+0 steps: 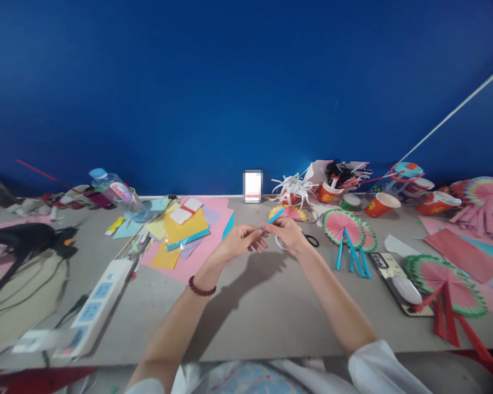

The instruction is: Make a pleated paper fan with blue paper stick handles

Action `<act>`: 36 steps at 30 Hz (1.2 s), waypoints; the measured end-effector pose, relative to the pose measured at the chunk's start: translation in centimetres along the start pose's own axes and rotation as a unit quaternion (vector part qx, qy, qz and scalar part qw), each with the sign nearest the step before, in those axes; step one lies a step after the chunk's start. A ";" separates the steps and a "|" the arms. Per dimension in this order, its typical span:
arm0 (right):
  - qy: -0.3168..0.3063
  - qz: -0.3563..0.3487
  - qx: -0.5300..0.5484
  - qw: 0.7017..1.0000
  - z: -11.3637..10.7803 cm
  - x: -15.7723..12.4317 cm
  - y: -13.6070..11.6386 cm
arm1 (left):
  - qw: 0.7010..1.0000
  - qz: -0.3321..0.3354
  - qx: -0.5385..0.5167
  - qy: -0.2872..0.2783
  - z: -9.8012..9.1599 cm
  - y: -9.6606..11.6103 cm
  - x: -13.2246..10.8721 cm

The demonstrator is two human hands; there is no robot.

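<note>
Over the middle of the table, my left hand (242,241) and my right hand (286,234) meet at the fingertips. A short blue paper strip (276,216) sticks up from between my right thumb and fingers. My left thumb and index finger are pinched together against the right fingertips, and what they grip is too small to make out. Behind my right hand lie a yellow and pink folded paper fan (290,212), a partly hidden white ring (280,242) and a black scissors handle (312,241).
Left are coloured paper sheets (189,227), a plastic bottle (117,189) and a power strip (98,306). Right are watermelon-coloured paper fans (340,225), a phone (388,273) with a white mouse (406,289) on it, and paper cups (382,204). A blurred screen (253,186) stands against the blue wall.
</note>
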State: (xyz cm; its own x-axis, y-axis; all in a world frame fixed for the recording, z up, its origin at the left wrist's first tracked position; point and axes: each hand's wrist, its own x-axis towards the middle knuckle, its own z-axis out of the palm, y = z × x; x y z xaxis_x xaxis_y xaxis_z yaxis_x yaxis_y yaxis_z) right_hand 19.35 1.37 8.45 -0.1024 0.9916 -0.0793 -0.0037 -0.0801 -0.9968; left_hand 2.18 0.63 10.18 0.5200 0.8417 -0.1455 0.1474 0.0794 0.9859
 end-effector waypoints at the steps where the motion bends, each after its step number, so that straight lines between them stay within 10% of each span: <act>1: 0.006 -0.003 0.002 1.000 0.1 -0.1 -0.1 | 1.000 -0.003 -0.004 -0.006 -0.1 -0.1 0.0; 22: 0.061 0.016 0.014 0.998 -0.3 -0.1 -0.9 | 0.999 -0.004 -0.044 -0.017 -0.3 -0.1 0.0; 36: -0.031 -0.019 -0.002 0.999 -0.2 0.1 0.2 | 1.000 0.006 -0.021 -0.017 -0.3 -0.4 0.2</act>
State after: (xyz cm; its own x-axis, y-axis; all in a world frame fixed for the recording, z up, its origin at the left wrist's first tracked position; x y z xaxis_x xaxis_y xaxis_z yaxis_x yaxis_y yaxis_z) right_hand 19.51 1.46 8.23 -0.1638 0.9856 -0.0412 -0.0052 -0.0426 -0.9991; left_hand 1.98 0.95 9.82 0.5503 0.8238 -0.1361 0.1055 0.0932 0.9900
